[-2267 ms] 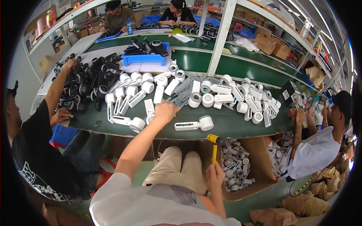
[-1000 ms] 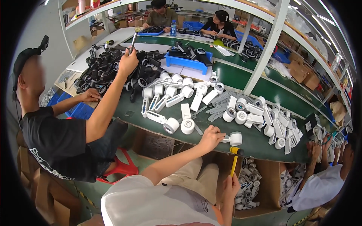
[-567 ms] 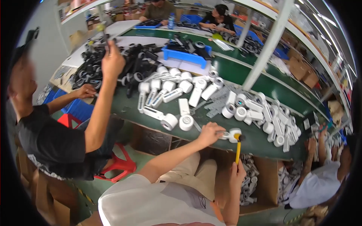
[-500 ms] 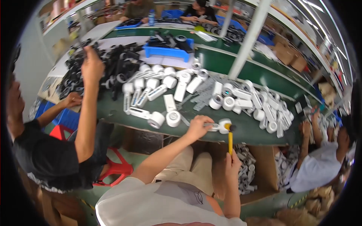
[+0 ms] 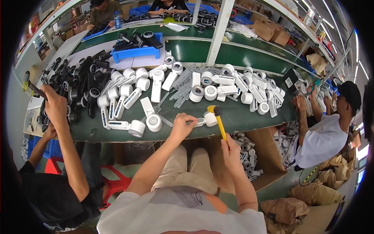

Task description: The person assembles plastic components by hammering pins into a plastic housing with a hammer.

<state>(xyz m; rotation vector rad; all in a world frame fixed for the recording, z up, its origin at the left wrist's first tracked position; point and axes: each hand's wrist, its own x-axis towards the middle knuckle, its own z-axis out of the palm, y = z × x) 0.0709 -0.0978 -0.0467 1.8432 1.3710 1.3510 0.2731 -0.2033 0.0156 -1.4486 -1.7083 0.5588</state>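
Observation:
On the near edge of the green table lies a white handheld fan housing [image 5: 210, 119], its round head to the right. My left hand [image 5: 180, 126] is closed in a pinch on the end of its handle. A yellow-handled mallet [image 5: 222, 128] is gripped low on its shaft by my right hand [image 5: 231, 151]. Its yellow and black head is over the far side of the fan's round head, partly covering it; whether they touch I cannot tell. Left of my left hand lies another white fan housing [image 5: 154, 122] with a slotted round face.
White fan housings [image 5: 255, 91] and grey strips [image 5: 183, 84] spread across the table. Black fan parts [image 5: 80, 84] pile at left beside a co-worker's hand [image 5: 54, 103] with a hammer. A blue bin [image 5: 136, 54] stands behind. A cardboard box [image 5: 269, 150] of grey-white parts sits below the right edge.
My view has shifted, so the table appears further left. The mallet head has risen slightly off the fan's round head. My left hand keeps its pinch. The left co-worker's hammer has come lower.

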